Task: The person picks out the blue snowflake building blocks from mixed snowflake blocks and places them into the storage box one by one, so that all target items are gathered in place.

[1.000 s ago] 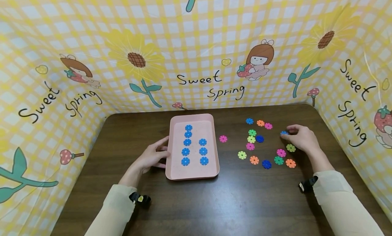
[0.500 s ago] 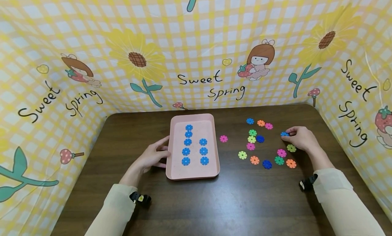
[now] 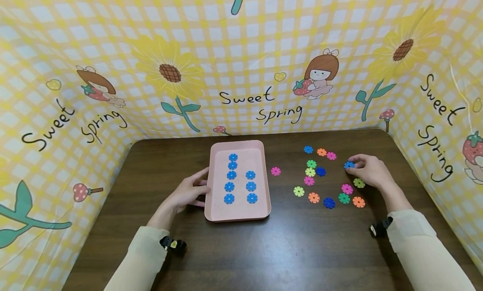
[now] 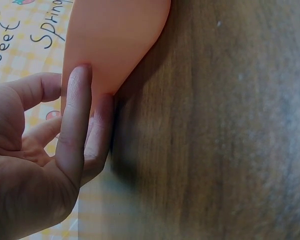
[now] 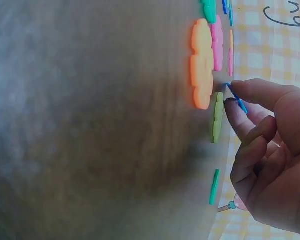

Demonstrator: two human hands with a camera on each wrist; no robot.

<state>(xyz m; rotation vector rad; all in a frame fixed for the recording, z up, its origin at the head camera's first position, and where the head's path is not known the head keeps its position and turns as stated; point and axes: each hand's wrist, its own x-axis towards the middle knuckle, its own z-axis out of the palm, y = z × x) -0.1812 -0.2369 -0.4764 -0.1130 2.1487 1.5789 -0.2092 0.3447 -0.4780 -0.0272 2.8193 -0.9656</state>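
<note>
My right hand (image 3: 370,170) pinches a blue snowflake building disc (image 5: 238,100) between thumb and index finger, its other fingers curled. The disc stands tilted, close over the table at the right of the spread. My left hand (image 3: 188,191) rests against the left side of a pink tray (image 3: 237,213). In the left wrist view, one finger lies straight along the tray's outer wall (image 4: 117,45), and another touches low near the table. Two columns of blue discs (image 3: 231,175) lie in the tray.
Right of the tray lie several loose discs: a pink disc (image 3: 276,171), an orange disc (image 3: 314,198), a dark blue disc (image 3: 329,203), a green disc (image 3: 344,198) and a yellow-green disc (image 3: 359,183) just below my right hand. A checked cloth (image 3: 241,73) surrounds the table.
The blue disc at my right fingertips has tilted and shows more of its face, shifting slightly left. My left hand and the tray have stayed in place.
</note>
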